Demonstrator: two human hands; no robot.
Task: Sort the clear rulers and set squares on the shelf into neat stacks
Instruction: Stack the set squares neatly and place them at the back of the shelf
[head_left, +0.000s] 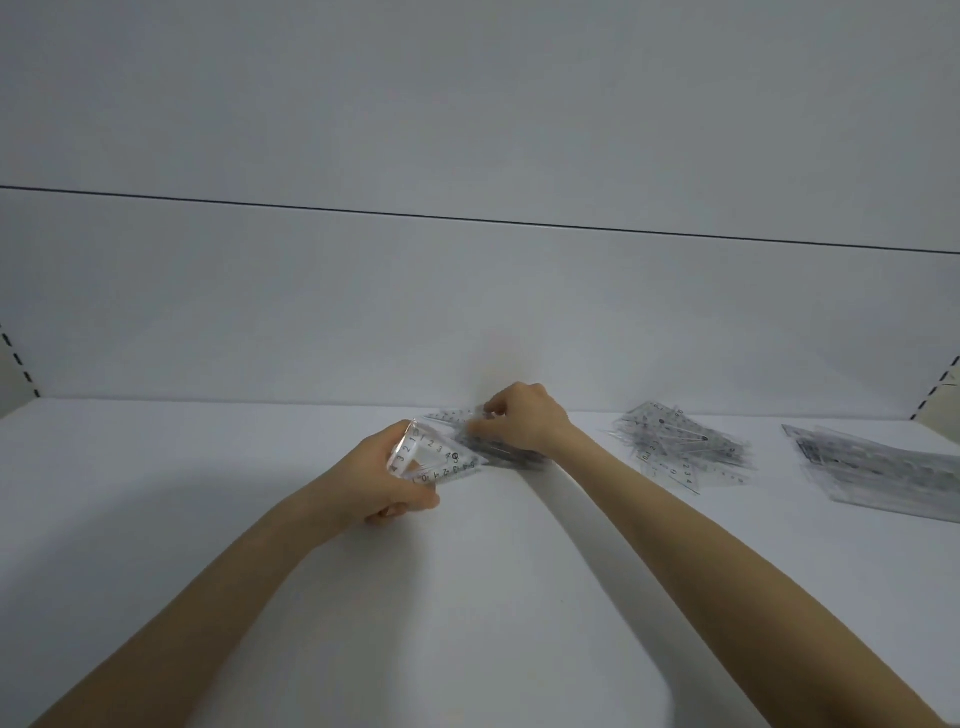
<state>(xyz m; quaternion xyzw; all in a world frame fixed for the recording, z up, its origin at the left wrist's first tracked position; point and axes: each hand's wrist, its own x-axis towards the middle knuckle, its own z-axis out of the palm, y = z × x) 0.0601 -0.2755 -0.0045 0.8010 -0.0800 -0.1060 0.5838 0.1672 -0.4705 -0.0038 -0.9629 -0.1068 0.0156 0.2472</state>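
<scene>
My left hand (382, 475) grips a small bundle of clear set squares (434, 457) with black numbers, held just above the white shelf (208, 493). To its right, my right hand (524, 418) has its fingers curled on a flat pile of clear set squares (493, 444) lying near the back wall. Most of that pile is hidden under the hand. A loose heap of clear set squares and rulers (680, 447) lies further right. At the far right lies a stack of clear rulers (878, 470).
The shelf's white back wall (467, 312) rises right behind the piles. Slotted shelf uprights stand at the far left (15, 358) and far right (940, 384) edges.
</scene>
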